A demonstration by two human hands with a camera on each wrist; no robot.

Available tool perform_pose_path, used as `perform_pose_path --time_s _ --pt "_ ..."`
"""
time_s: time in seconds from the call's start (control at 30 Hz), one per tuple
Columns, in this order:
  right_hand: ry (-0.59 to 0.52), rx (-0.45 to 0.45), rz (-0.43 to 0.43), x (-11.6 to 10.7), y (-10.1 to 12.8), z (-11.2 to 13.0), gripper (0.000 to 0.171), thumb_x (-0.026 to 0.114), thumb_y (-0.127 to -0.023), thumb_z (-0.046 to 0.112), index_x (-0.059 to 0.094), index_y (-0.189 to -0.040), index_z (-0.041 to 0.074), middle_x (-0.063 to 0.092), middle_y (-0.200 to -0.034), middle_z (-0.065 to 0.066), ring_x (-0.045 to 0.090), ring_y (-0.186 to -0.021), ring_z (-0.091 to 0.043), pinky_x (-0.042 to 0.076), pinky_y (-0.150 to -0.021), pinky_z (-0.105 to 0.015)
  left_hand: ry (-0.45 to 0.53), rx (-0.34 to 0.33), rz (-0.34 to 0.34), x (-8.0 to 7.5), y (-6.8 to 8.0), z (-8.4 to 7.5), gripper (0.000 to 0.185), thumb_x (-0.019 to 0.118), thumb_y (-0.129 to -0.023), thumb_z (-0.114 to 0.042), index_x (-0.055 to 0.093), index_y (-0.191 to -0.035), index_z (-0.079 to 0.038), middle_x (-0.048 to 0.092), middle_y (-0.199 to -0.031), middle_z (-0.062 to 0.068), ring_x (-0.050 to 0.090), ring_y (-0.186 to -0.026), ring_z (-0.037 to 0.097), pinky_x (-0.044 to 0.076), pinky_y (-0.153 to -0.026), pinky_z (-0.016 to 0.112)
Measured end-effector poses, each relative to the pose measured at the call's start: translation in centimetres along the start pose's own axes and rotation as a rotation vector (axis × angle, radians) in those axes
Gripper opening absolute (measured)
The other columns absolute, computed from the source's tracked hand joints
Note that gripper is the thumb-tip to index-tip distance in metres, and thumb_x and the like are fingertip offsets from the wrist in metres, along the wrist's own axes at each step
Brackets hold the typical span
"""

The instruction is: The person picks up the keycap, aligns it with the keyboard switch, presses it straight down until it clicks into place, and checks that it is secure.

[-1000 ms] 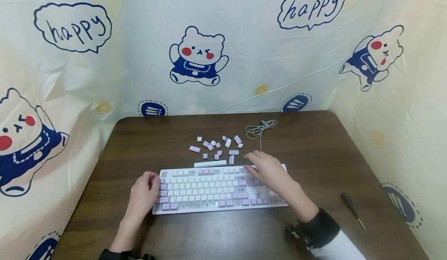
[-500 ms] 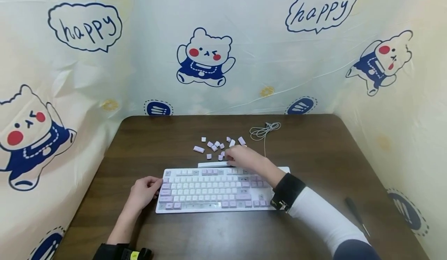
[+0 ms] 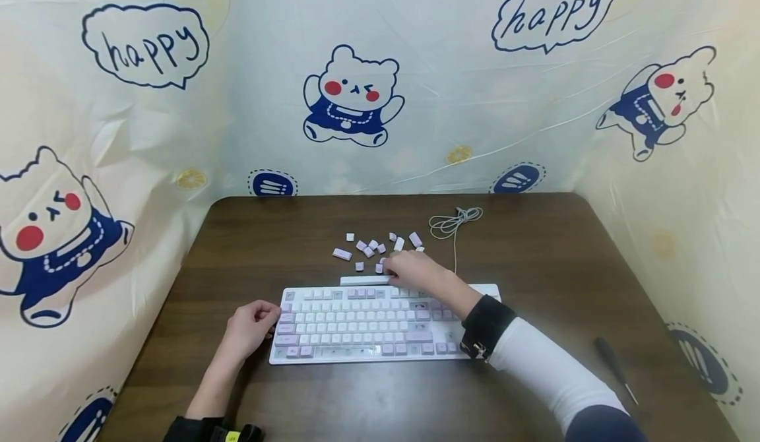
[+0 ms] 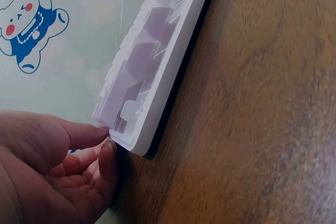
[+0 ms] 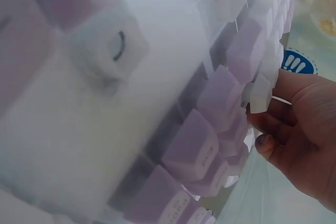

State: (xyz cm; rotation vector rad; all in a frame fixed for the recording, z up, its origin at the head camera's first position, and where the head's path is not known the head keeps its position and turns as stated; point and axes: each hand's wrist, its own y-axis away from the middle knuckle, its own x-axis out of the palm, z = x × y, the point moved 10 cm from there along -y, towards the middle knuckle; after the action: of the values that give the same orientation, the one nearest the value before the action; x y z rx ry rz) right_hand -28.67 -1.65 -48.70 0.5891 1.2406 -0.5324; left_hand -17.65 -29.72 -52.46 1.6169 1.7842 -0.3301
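Currently my right hand reaches past the keyboard to the loose keycaps, fingers curled, seemingly pinching a white one. My left hand touches the keyboard's left edge, fingers relaxed. Next, I'd seat that keycap squarely.

- Your keyboard is white, with white and pale purple keys.
- The loose keycaps are white and lilac.
- Your table is dark brown woodgrain.
- The backdrop is cream, patterned with navy-dressed, red-cheeked bears.
- The cable is white.
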Motion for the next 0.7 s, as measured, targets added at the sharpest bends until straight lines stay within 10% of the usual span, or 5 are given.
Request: perform_pose_path --time_s 0.7 --pt "-0.131 -0.002 -0.159 -5.0 5.1 0.4 0.009 0.074 -0.099 0.018 0.075 -0.106 0.013 0.068 -0.099 0.001 0.059 -0.083 -0.012 0.053 -0.077 -0.030 -0.006 0.006 0.018 0.2 0.1 0.1 0.023 0.062 -0.103 -0.013 0.066 -0.113 0.007 0.065 -0.091 0.012 0.062 -0.075 0.019 0.053 -0.064 0.025"
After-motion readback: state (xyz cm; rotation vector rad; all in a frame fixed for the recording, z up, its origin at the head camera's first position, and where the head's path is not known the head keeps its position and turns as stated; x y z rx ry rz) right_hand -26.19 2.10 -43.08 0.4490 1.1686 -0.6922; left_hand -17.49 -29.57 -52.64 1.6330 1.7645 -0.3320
